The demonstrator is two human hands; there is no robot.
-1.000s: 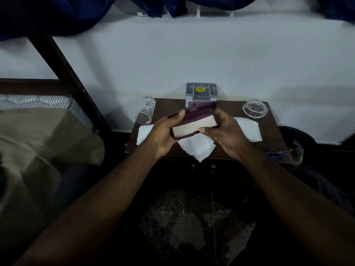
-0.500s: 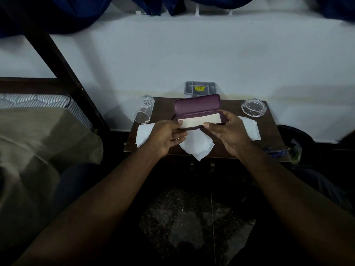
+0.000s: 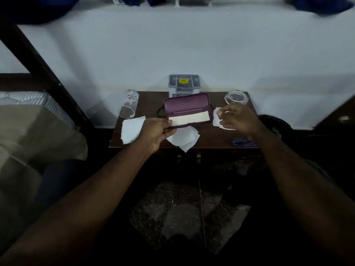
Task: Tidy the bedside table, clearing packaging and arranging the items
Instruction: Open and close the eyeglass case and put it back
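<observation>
Purple case (image 3: 186, 103) sits open, left hand (image 3: 156, 131) pinching its front.

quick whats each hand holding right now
Left hand: pinches the front left edge of the open purple case.
Right hand: fingers curled, pinching the white tissue.

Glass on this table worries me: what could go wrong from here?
The glass tumbler lies on its side near the table's left edge; the left hand, gripping the purple case, could nudge it rolling off. The right hand pinches the right tissue in front of the glass dish; a pull might knock it. The middle tissue overhangs the front edge and may slip.
</observation>
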